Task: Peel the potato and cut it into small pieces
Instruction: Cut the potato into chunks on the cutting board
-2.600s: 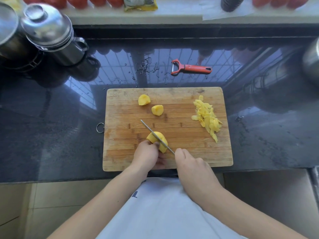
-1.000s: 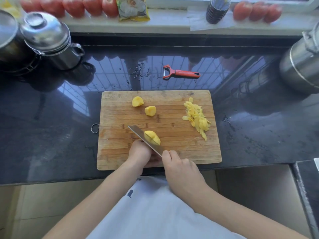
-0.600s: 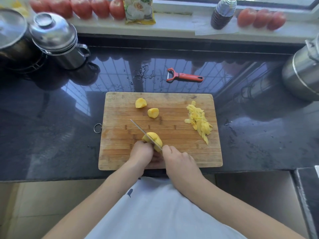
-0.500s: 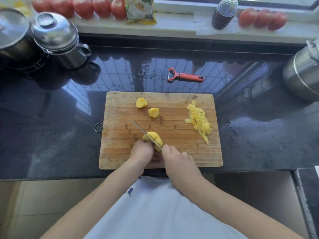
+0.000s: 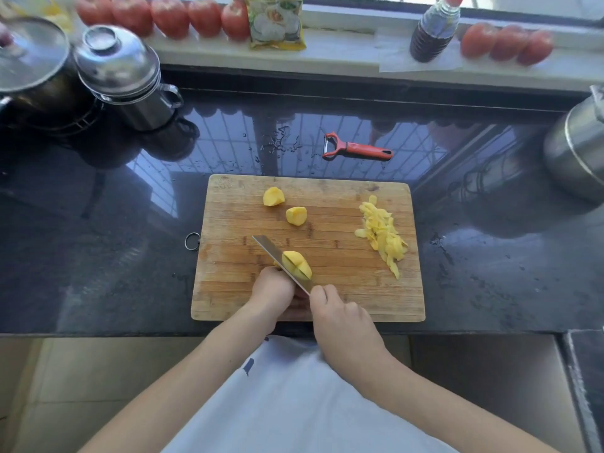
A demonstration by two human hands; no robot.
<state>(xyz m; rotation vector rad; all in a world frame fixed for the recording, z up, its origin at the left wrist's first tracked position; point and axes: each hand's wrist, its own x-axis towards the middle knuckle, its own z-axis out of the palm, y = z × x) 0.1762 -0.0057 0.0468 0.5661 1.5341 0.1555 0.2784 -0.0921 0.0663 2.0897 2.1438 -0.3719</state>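
Note:
On the wooden cutting board point(image 5: 235, 289) lies a peeled yellow potato piece point(image 5: 299, 263) with cut lines across it. My left hand point(image 5: 273, 287) grips its near left side. The knife point(image 5: 274, 255) is in my right hand point(image 5: 340, 317); its blade lies tilted along the left side of the piece, tip pointing up-left. Two more potato chunks sit further back on the board, one point(image 5: 273, 196) at the back and one point(image 5: 296, 216) just right of it. A heap of yellow peels point(image 5: 382, 235) covers the board's right part.
A red peeler point(image 5: 356, 148) lies on the wet black counter behind the board. Steel pots point(image 5: 121, 73) stand back left, another steel vessel point(image 5: 575, 148) at the right edge. Tomatoes point(image 5: 170, 16), a packet and a dark bottle point(image 5: 433, 31) line the windowsill.
The blade stood on edge across the potato piece half a second ago; now it has tipped to show its flat side against the left of the piece. My hands have stayed in place.

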